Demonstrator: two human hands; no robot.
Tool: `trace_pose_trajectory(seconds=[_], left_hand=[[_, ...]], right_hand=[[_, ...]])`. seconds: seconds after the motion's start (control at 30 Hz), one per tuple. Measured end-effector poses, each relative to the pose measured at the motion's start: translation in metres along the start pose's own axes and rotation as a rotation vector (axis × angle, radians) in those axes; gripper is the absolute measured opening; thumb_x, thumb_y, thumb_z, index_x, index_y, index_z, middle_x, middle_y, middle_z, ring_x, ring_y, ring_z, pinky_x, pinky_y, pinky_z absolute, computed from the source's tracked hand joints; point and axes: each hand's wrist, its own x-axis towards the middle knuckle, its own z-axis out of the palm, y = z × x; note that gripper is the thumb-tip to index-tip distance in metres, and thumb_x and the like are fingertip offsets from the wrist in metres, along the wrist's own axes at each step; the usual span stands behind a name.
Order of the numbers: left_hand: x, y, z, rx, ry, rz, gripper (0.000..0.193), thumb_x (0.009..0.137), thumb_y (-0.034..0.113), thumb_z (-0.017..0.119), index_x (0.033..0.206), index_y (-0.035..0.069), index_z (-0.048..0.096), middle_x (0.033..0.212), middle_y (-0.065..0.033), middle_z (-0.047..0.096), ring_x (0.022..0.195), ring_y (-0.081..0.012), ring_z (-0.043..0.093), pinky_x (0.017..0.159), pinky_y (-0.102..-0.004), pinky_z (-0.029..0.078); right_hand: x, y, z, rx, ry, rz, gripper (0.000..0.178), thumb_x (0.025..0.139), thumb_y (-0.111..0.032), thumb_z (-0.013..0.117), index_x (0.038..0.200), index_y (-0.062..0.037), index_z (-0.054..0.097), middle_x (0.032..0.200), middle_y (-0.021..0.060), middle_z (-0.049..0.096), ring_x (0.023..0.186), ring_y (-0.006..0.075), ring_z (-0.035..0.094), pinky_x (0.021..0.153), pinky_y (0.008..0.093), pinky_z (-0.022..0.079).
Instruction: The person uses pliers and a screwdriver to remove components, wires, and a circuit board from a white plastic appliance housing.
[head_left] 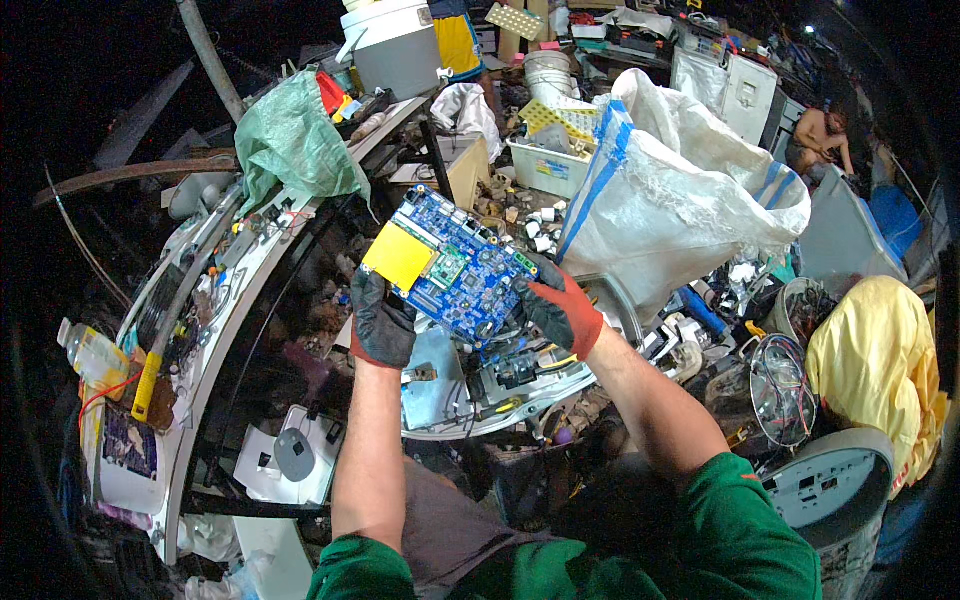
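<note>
A blue circuit board [465,275] is held up in front of me, tilted, between my two gloved hands. A yellow square patch [399,256] covers its left part, and a small green board sits near its middle. My left hand [383,322], in a black and red glove, grips the lower left edge. My right hand [560,308], gloved the same way, closes on the right edge. Some fingers of both hands are hidden behind the board. Below it lies a light blue metal plate [432,375] among loose electronic parts on a pale work surface.
A large white woven sack [680,210] with blue stripes stands at the right rear. To the left, a curved bench [215,375] holds a hammer [150,380], a plastic bottle [95,355] and a green bag [298,140]. Another person [822,140] sits at the far right.
</note>
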Motion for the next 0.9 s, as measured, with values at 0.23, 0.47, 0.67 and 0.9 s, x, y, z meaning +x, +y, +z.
trace_pose_trajectory(seconds=[0.23, 0.47, 0.67, 0.9], left_hand=[[-0.007, 0.005, 0.001, 0.029, -0.022, 0.027, 0.043, 0.089, 0.017, 0.066, 0.130, 0.013, 0.054, 0.130, -0.0064, 0.060, 0.117, -0.0234, 0.059, 0.097, -0.0406, 0.051], [-0.014, -0.005, 0.014, 0.088, -0.044, -0.053, 0.044, 0.089, 0.018, 0.067, 0.130, 0.015, 0.053, 0.128, -0.0040, 0.060, 0.115, -0.0214, 0.060, 0.095, -0.0390, 0.053], [-0.004, -0.005, -0.014, 0.421, -0.214, -0.023, 0.041, 0.093, 0.029, 0.063, 0.130, 0.014, 0.055, 0.120, -0.0066, 0.064, 0.104, -0.0227, 0.064, 0.092, -0.0377, 0.053], [-0.025, 0.072, -0.123, 1.757, -0.254, -0.494, 0.039, 0.088, 0.020, 0.060, 0.124, 0.008, 0.059, 0.115, -0.0166, 0.066, 0.107, -0.0286, 0.063, 0.094, -0.0367, 0.047]], right_hand=[[-0.014, -0.008, 0.017, -0.089, -0.007, -0.033, 0.046, 0.093, -0.012, 0.062, 0.137, -0.0068, 0.048, 0.123, 0.0066, 0.062, 0.107, 0.0178, 0.062, 0.090, 0.0359, 0.052], [-0.028, -0.036, 0.015, -0.190, 0.093, -0.071, 0.037, 0.096, -0.017, 0.060, 0.130, -0.0042, 0.053, 0.107, 0.0037, 0.066, 0.089, 0.0130, 0.064, 0.077, 0.0296, 0.054], [-0.065, -0.081, -0.030, -0.044, 0.247, -0.272, 0.040, 0.096, -0.021, 0.057, 0.131, -0.0026, 0.051, 0.111, 0.0078, 0.064, 0.097, 0.0181, 0.062, 0.081, 0.0326, 0.052], [-0.149, -0.295, -0.145, -0.710, 0.119, -0.609, 0.033, 0.098, -0.009, 0.047, 0.131, -0.0032, 0.052, 0.128, 0.0112, 0.057, 0.116, 0.0238, 0.054, 0.106, 0.0358, 0.041]])
